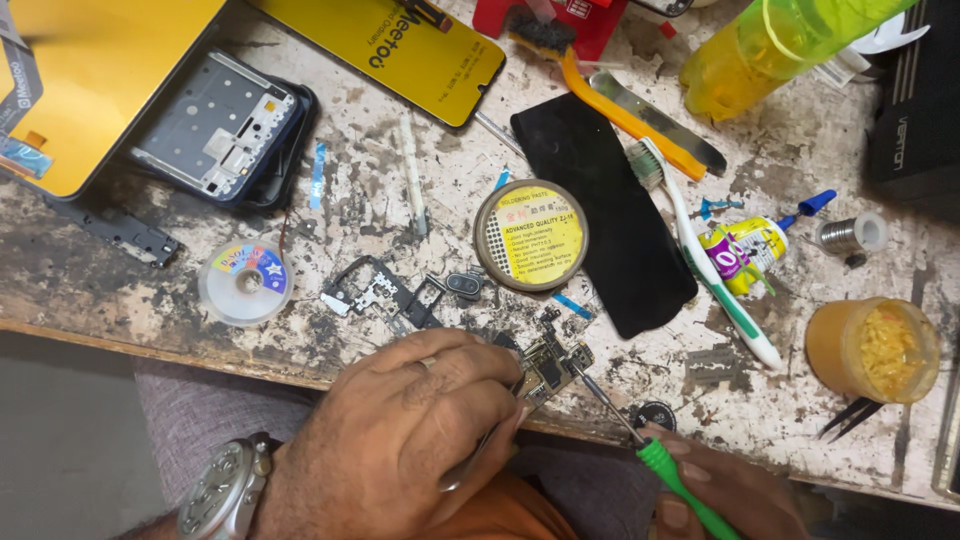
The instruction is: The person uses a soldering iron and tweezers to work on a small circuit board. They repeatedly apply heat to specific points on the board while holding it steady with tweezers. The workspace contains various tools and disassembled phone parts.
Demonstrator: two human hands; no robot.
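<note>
My left hand (pixel 400 440), with a metal wristwatch (pixel 222 490) on its wrist, rests at the table's near edge. It grips slim metal tweezers (pixel 470 465) and presses against a small phone circuit board (pixel 552 362). My right hand (pixel 735 490), at the lower right, holds a green-handled screwdriver (pixel 678 488). The screwdriver's thin shaft (pixel 605 400) slants up and left, and its tip touches the board's right side. Part of the board is hidden under my left fingers.
Beyond the board lie a round yellow-lidded tin (pixel 530 235), a black slab (pixel 600 210), a toothbrush (pixel 705 260), an orange pry tool (pixel 625 115), a glue tube (pixel 748 250), a wick spool (pixel 245 282), a phone frame (pixel 222 125), two yellow-filmed screens (pixel 95 80) and an amber jar (pixel 873 350).
</note>
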